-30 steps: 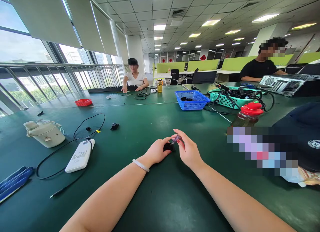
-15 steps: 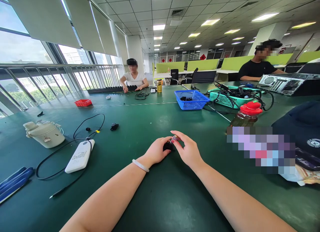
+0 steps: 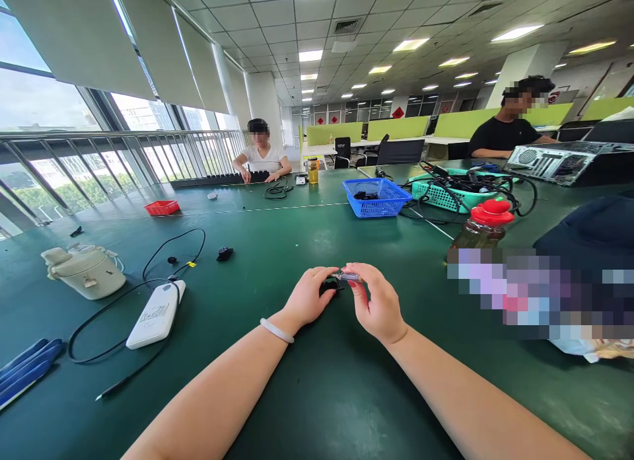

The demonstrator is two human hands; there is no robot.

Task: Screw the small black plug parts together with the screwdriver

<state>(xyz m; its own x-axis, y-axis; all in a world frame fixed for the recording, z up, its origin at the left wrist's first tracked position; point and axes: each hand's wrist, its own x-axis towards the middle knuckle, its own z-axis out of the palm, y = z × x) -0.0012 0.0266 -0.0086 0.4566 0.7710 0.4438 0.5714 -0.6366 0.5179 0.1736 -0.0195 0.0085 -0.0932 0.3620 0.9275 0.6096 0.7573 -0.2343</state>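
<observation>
- The right hand (image 3: 379, 305) pinches a small clear-bodied tool (image 3: 347, 275) between thumb and fingertips; the fingers are closed on it.
- The tool's long axis runs roughly level, left to right, and its free end points toward the left hand.
- The left hand (image 3: 310, 295) rests on the green table (image 3: 317, 394), fingers curled over a small black part (image 3: 327, 287) and pinning it in place; how tightly they close on it cannot be told.
- The black part lies directly between the two hands, just left of and below the tool's free end. Contact between tip and part cannot be confirmed.
- Both hands are equally near the part; the left one covers it.
- Further out on the left lie a white power bank (image 3: 156, 314) with a black cable (image 3: 99, 314), and a second small black piece (image 3: 224, 254).
- On the right stands a red-capped bottle (image 3: 488, 222); beyond the hands sits a blue basket (image 3: 377, 197).
</observation>
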